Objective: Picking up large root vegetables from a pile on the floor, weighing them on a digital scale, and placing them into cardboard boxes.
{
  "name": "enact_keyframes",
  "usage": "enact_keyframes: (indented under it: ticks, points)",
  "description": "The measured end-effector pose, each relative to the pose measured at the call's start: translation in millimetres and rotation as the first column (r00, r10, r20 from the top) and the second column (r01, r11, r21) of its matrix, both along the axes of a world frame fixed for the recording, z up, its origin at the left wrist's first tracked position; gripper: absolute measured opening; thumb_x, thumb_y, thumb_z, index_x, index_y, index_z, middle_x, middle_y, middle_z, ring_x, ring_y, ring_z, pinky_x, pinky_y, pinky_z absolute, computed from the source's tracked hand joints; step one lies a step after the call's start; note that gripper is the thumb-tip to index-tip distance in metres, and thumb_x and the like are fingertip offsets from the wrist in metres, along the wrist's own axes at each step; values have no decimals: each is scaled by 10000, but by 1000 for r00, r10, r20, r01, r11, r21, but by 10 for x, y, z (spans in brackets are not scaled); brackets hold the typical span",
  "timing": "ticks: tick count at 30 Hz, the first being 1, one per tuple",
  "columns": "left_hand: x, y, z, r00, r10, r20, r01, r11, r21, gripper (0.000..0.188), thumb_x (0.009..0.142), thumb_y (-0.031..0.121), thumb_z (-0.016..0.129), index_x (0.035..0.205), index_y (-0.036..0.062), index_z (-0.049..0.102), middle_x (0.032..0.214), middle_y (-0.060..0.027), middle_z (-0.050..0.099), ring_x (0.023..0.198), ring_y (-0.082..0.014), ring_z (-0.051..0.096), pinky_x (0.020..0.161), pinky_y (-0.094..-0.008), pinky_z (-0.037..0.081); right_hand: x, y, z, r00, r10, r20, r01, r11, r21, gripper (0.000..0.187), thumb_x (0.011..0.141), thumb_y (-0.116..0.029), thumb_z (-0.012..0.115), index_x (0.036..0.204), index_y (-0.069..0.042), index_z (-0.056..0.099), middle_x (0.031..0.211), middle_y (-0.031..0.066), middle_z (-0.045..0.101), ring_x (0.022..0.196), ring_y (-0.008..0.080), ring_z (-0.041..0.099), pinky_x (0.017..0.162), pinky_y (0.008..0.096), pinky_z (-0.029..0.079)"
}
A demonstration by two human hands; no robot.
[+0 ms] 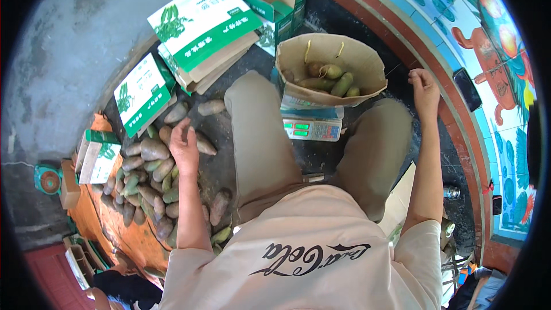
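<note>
L hand (183, 146) on oblong fruit pile (150, 181); R hand (425, 89) empty.

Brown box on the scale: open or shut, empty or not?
Open, partly filled. The box's flaps stand up and several green-brown pods lie inside, atop the scale.

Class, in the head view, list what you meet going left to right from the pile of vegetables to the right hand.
Pile of vegetables → left hand → scale with the brown paper bag on it → right hand.
</note>
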State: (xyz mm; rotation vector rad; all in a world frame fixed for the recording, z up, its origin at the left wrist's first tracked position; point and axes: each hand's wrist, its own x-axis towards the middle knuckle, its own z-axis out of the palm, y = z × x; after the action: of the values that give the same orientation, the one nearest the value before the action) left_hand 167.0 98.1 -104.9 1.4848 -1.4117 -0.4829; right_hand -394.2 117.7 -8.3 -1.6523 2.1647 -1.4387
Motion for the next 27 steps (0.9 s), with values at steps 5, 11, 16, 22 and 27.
enact_keyframes:
  ticks: [5,11,16,22,27]
  points:
    - [-932,-180,1056,930,-122,348,217,944,-249,215,761,-10,607,973,23,622,1036,-138,633,988,-315,589,898,-377,446,99,-157,-407,990,72,-118,-66,996,52,121,830,-118,591,886,-24,642,798,141,640,741,250,639,687,326,493]
    - [-1732,-643,851,562,-603,567,680,726,98,347,688,59,709,1019,40,610,1112,-138,603,1091,-323,536,934,-396,432,309,-763,-666,954,100,-282,-76,992,97,129,772,-120,616,886,-64,639,899,151,626,834,340,604,736,399,491]
    - [-2141,-1017,439,359,-671,648,712,646,275,399,647,67,736,1025,55,608,1109,-120,596,1088,-298,537,992,-409,370,344,-1366,-848,866,104,-490,-127,992,-14,243,751,-118,620,988,-63,613,1003,128,609,976,307,568,824,404,463]
    - [-2153,-1287,-184,127,-625,771,704,604,374,199,676,125,625,873,102,623,822,-73,601,896,-257,583,906,-395,382,342,-1852,-1168,769,133,-625,63,958,281,237,791,-160,535,1011,-116,612,990,76,601,988,241,553,796,393,455]
    - [-2196,-1280,-73,161,-645,747,756,567,327,104,694,159,579,779,122,626,751,-73,583,814,-270,579,758,-385,401,291,-2007,-1215,750,153,-643,107,932,347,150,767,-158,546,867,-122,651,904,64,620,912,239,591,767,378,473]
